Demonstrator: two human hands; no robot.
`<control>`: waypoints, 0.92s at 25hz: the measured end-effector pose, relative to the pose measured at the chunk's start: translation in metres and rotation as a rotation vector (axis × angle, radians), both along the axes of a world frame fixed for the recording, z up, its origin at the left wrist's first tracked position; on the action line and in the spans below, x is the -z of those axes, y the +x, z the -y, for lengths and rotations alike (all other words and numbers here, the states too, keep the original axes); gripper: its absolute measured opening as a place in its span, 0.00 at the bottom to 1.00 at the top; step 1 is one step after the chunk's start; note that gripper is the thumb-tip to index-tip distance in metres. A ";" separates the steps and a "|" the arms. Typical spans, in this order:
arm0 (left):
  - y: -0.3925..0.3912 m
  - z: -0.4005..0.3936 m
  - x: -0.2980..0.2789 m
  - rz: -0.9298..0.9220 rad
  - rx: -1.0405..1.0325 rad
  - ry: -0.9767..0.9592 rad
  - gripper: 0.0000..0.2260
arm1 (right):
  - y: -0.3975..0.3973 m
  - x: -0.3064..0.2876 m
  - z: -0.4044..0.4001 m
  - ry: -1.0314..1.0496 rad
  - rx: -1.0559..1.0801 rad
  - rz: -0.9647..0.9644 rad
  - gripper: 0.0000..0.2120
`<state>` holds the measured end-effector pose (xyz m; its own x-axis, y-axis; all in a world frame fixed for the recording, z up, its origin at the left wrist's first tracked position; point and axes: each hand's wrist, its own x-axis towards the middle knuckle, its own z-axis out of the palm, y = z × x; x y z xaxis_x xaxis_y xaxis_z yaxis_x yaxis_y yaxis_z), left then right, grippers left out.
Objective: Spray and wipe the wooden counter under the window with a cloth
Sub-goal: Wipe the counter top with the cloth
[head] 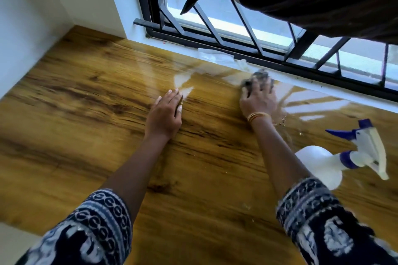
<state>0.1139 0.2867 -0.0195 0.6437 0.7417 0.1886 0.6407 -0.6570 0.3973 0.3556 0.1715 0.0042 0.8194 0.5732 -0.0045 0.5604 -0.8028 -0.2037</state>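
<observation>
blurring under right hand point(258, 98) — dark cloth point(257, 77), mostly hidden

Your wooden counter point(90, 97) ran glossy beneath the window, catching pale reflections. On it lay a white spray bottle point(323, 165) tipped on its side at your right, a dark cloth point(257, 78) near the back edge, both your hands, and scattered crumbs point(282, 119).
</observation>
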 end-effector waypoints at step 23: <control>-0.122 0.135 -0.001 0.049 0.030 -0.060 0.19 | -0.166 -0.003 0.144 0.006 -0.940 0.084 0.27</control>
<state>-0.0084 0.1513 -0.0186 0.6570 0.7331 0.1758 0.5998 -0.6496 0.4671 0.1892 0.0271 0.0068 0.0186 0.9991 0.0388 0.9906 -0.0131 -0.1358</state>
